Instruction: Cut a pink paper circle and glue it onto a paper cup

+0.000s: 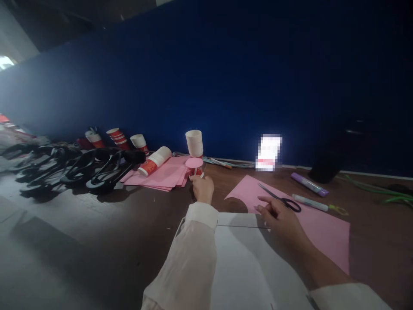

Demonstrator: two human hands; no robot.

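My left hand (pixel 204 189) reaches forward, its fingers closed at the lower part of a small red paper cup (pixel 196 173). A round pink paper disc (pixel 194 162) covers the top of that cup. Right behind it rises a white paper cup (pixel 194 144). My right hand (pixel 279 217) hovers over the edge of a white sheet or board (pixel 238 245), fingers apart and nothing visible in them. Beside its fingers, black-handled scissors (pixel 280 199) lie on a cut sheet of pink paper (pixel 325 232), which has a curved notch at its left edge.
Left of the cup lie stacked pink sheets (pixel 161 183) bearing a toppled cup stack (pixel 155 161). More red cups (pixel 118 138) and several black straps or frames (pixel 103 172) stand farther left. A purple marker pack (pixel 309 184), pen (pixel 309 202) and bright phone screen (pixel 269 151) are at right.
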